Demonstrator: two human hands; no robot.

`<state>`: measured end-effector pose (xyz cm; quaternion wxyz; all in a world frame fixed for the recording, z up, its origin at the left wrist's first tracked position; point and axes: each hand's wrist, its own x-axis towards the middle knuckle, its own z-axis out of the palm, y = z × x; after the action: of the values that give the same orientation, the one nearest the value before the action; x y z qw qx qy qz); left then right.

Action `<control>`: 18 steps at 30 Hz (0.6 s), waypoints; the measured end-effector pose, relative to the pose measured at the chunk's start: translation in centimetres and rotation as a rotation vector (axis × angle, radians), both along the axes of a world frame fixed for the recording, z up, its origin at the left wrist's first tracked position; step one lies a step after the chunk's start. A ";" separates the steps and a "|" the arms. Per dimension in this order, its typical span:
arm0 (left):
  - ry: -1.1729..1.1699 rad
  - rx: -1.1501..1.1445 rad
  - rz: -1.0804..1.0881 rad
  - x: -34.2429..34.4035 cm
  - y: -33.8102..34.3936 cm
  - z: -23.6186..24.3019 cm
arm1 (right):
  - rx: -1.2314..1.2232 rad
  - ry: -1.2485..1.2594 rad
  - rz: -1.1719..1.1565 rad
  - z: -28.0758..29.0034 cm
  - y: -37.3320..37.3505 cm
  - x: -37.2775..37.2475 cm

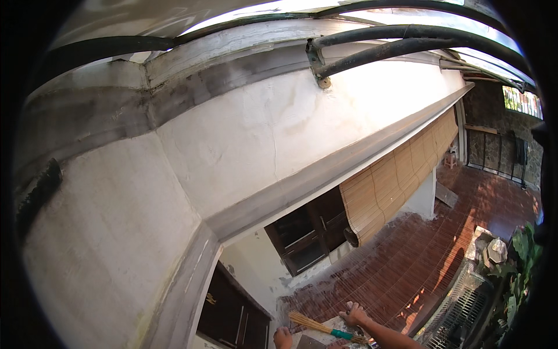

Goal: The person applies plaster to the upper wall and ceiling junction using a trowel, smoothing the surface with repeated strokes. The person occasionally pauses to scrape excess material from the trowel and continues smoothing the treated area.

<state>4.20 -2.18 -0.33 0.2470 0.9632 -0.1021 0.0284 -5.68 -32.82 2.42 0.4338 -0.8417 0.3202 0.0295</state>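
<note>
At the lower edge, my left hand (283,338) shows only in part, its fingers curled closed; whatever they may grip is hidden. To its right, my right hand (354,315) is bent over the far side of a pale flat surface (333,323), fingers curled, and I cannot make out what is in them. Between the two hands lies a stick broom (311,321), a bundle of thin straw-coloured sticks with a green binding (341,334). It passes just below my right hand, apart from the fingers.
A stained white wall (244,139) with a grey ledge (325,180) fills the middle. Dark metal pipes (401,46) cross overhead on a bracket. Below are a bamboo blind (401,174), dark windows (305,230), a reddish tiled floor (395,256), a grey slatted bench (459,308) and green plants (517,279).
</note>
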 end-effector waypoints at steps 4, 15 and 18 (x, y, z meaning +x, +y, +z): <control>-0.016 -0.367 0.076 1.7 0.5 -1.8 | 0.071 -0.071 0.085 7.1 -3.7 0.2; -0.327 -0.338 0.093 2.0 0.8 -5.5 | -0.971 -1.808 -0.083 61.2 -10.4 5.4; -0.155 -0.661 0.095 2.2 0.3 -4.9 | -1.076 -1.813 -0.287 71.6 -12.2 7.6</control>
<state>6.39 -1.90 -5.23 0.5356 0.8297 -0.0611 0.1447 1.91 -44.99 74.03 0.0805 -0.5845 -0.0553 -0.8055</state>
